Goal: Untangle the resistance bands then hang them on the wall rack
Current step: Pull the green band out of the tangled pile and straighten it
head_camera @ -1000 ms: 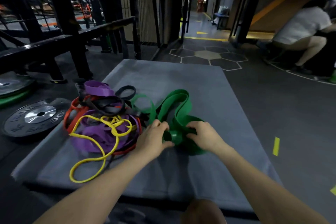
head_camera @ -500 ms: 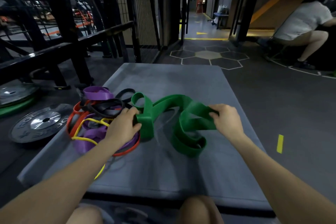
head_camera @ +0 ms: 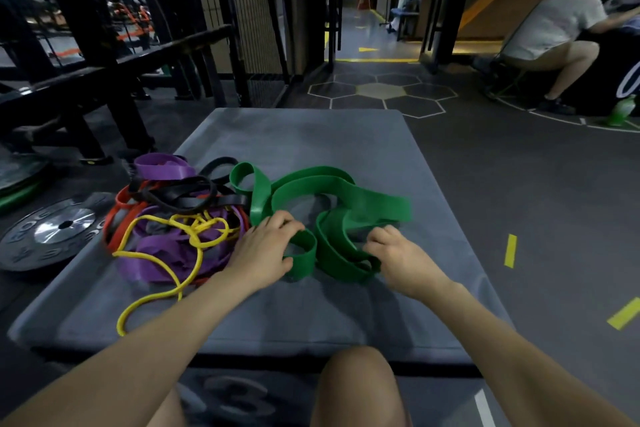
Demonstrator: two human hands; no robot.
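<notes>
Untangling at early stage. Left hand [head_camera: 264, 251] and right hand [head_camera: 403, 257] each grip folds of green band [head_camera: 332, 194] on mat [head_camera: 311, 135]. Purple, black, red, yellow bands [head_camera: 180, 222] tangled beside it. Nothing hung; rack not visible.

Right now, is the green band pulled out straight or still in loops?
Still in loops. The green band lies in several twisted coils on the grey mat, with both hands holding its near folds.

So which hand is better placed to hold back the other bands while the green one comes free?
Probably the left hand: it sits beside the tangled pile of purple, yellow, black and orange bands, while the right hand is farther away.
</notes>
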